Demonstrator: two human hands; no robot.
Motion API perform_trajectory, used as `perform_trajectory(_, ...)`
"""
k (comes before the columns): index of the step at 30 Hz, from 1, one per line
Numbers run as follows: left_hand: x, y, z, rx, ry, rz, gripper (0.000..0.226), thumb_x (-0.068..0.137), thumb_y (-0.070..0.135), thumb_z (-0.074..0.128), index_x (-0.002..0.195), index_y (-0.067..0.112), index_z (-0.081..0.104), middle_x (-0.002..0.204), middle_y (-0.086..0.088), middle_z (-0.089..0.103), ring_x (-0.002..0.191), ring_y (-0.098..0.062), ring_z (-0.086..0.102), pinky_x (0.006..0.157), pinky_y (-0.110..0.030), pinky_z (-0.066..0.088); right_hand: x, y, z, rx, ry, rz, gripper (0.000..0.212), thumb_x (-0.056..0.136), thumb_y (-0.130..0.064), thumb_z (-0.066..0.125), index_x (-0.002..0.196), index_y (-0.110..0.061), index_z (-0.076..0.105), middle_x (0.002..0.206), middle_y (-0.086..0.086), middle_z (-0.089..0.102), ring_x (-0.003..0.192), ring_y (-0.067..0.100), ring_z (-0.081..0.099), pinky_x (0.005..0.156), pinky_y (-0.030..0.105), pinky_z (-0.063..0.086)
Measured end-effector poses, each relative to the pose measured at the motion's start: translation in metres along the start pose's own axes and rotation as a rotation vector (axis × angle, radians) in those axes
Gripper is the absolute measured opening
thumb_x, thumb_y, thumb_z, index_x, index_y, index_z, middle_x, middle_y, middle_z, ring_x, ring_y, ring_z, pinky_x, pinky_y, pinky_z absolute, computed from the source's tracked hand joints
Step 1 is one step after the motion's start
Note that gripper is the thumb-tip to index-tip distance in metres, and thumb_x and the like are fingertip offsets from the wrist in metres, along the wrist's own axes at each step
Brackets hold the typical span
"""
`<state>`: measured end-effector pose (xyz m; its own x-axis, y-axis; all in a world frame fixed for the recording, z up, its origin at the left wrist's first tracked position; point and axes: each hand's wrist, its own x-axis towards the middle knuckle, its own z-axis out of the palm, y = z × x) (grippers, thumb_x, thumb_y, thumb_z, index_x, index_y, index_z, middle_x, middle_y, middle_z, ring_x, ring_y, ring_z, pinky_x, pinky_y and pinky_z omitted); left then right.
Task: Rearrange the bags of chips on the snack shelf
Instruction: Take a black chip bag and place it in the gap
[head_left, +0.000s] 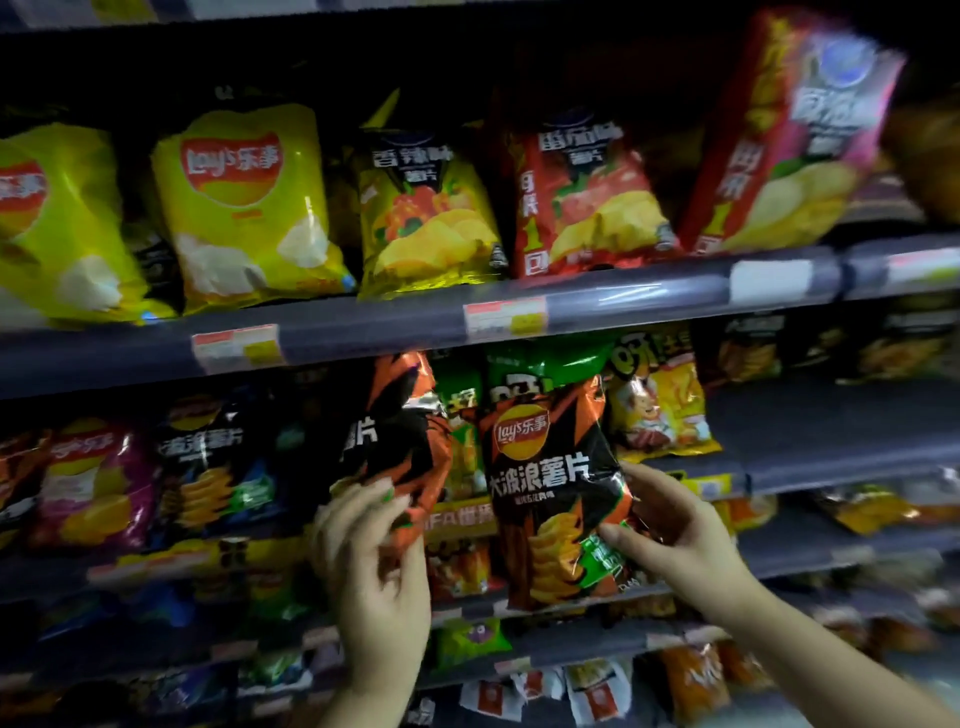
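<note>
My right hand (675, 525) grips the lower right corner of an orange and black Lay's chip bag (550, 483), held upright in front of the middle shelf. My left hand (371, 540) has its fingers around the bottom of a second orange and black bag (402, 436), which is tilted and turned partly sideways just to the left. Green chip bags (545, 358) stand behind both on the middle shelf. The view is blurred by motion.
The upper shelf (623, 299) carries yellow Lay's bags (244, 208), a yellow spicy bag (426, 218), a red tomato bag (587, 202) and a tilted red and pink bag (789, 140). Pink and dark blue bags (156, 478) fill the middle shelf's left; lower shelves hold more snacks.
</note>
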<state>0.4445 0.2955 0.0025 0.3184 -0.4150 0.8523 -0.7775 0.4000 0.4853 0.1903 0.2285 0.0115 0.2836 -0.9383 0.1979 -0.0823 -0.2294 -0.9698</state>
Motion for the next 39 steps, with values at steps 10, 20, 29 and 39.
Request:
perform_trajectory(10,-0.022,0.080,0.063,0.008,-0.091,0.111,0.036,0.077,0.003,0.058,0.110,0.017,0.054,0.115,0.005,0.050,0.118,-0.012,0.046,0.103,-0.049,0.038,-0.023,0.005,-0.086,0.096,0.067,-0.010,0.055,0.069,-0.015,0.076,0.120,-0.026,0.059,0.116,-0.009,0.070,0.111,0.008,0.064,0.086,0.018,0.051)
perform_trajectory(20,-0.052,0.205,0.146,-0.181,0.081,-0.123,0.036,0.079,0.017,0.061,0.110,0.017,0.042,0.111,-0.010,0.043,0.109,-0.011,0.047,0.095,-0.019,0.040,-0.057,0.013,-0.234,0.055,0.055,-0.028,0.055,0.070,-0.010,0.075,0.122,-0.022,0.059,0.116,-0.008,0.070,0.107,0.010,0.066,0.083,0.018,0.053)
perform_trajectory(29,-0.081,0.279,0.252,-0.190,-0.083,-0.073,0.038,0.094,0.050,0.034,0.112,0.017,0.041,0.115,0.009,0.028,0.110,-0.015,0.039,0.097,-0.029,0.036,-0.088,0.022,-0.349,0.083,0.169,-0.014,0.051,0.076,0.006,0.070,0.121,-0.015,0.060,0.111,-0.001,0.072,0.102,0.014,0.068,0.080,0.021,0.055)
perform_trajectory(39,-0.080,0.330,0.356,-0.153,-0.265,-0.007,0.037,0.096,0.042,0.023,0.103,0.024,0.054,0.103,0.007,0.037,0.105,-0.012,0.033,0.095,-0.053,0.036,-0.100,0.040,-0.432,0.069,0.397,0.014,0.051,0.074,0.006,0.072,0.113,-0.025,0.062,0.106,-0.006,0.073,0.092,0.005,0.069,0.068,0.013,0.053)
